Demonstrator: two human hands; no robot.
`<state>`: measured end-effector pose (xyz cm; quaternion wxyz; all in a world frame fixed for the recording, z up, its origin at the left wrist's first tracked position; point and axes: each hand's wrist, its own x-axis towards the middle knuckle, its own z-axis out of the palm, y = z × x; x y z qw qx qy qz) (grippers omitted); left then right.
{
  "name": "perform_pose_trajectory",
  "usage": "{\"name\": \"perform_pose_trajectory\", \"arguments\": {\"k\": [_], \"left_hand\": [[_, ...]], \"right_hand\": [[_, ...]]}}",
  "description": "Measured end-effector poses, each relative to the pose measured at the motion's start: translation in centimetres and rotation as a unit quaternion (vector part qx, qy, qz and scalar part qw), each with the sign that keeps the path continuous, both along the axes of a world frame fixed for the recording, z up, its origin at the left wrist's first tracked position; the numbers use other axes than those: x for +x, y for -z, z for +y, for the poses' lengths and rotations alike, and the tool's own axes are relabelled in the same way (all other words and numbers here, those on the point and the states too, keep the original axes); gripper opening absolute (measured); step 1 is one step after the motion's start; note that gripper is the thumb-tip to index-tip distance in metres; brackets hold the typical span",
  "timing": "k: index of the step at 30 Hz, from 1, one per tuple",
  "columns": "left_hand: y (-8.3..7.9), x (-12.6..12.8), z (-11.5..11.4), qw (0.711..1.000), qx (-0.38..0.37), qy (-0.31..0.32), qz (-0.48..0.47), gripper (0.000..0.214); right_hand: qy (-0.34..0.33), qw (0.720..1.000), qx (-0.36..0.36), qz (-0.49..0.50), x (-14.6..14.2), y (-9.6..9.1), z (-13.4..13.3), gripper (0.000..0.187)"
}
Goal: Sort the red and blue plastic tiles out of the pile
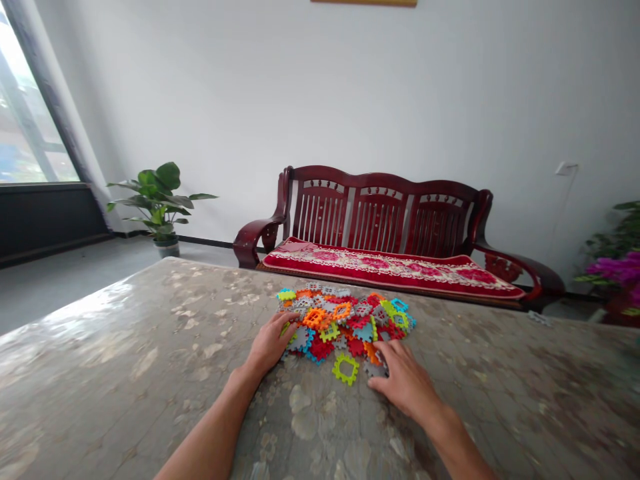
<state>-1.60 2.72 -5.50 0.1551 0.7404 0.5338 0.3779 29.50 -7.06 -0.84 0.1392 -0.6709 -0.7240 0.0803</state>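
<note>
A heap of interlocking plastic puzzle tiles (pixel 323 347) in red, orange, grey, blue and lime green lies on the table in front of me. My left hand (pixel 270 341) rests at the left side of the heap, its fingers stretched over the edge tiles and partly hidden there. My right hand (pixel 404 377) is at the lower right of the heap, thumb and fingers apart. Beside its thumb, a grey tile (pixel 374 369) lies partly covered by the fingers. Between my hands, a lime-green square tile (pixel 345 369) with an open centre lies flat at the near edge.
The table (pixel 165 347) has a grey-brown floral cover. A loose grey tile (pixel 540 319) lies near its far right edge. Behind stands a dark red wooden bench (pixel 380 213) with a red floral cushion (pixel 390 267). A potted plant (pixel 163 200) is at left, purple flowers (pixel 617 270) at right.
</note>
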Motion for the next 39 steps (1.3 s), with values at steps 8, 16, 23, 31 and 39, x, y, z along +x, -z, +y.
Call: {"name": "perform_pose_trajectory", "arguments": {"k": [8,16,23,31,39], "left_hand": [[0.2,-0.1,0.2,1.0,-0.005,0.001,0.0,0.036],[0.2,-0.1,0.2,1.0,-0.005,0.006,0.002,0.035],[0.0,0.0,0.1,1.0,-0.006,0.009,0.0,0.036],[0.1,0.0,0.2,1.0,-0.01,0.001,0.006,0.035],[-0.1,0.0,0.0,1.0,-0.009,0.006,-0.003,0.035]], "right_hand": [[-0.03,0.993,0.046,-0.102,-0.8,0.0,-0.1,0.035],[-0.015,0.982,0.094,-0.164,-1.0,0.3,0.1,0.026],[-0.023,0.988,0.094,-0.122,-0.1,0.1,0.3,0.039],[-0.003,0.981,0.175,0.081,0.0,-2.3,1.8,0.033],[-0.08,0.975,0.209,-0.011,-2.4,-3.9,7.7,0.041]]}}
